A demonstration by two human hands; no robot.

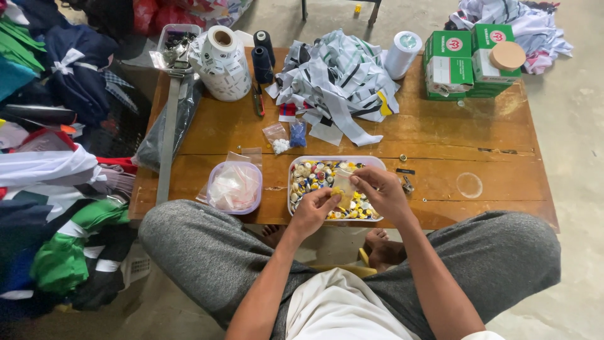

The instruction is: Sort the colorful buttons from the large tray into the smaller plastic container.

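On the wooden worktop (440, 135) sits a round clear plastic tub of small bags (234, 186); right of it, a rectangular clear tray of mixed coloured buttons (313, 174); above the tray the left hand (314, 211) pinches yellow buttons — the right hand (382, 192) grips a small clear plastic bag (343, 184) between them; green cardboard boxes (462, 60) far right.

Soft, even daylight is filling the scene, casting only faint shadows under the hands and boxes (472, 60). The wooden table (440, 132) is showing mild sheen. Focus is holding sharp centrally; wide-angle distortion is bending the edges.
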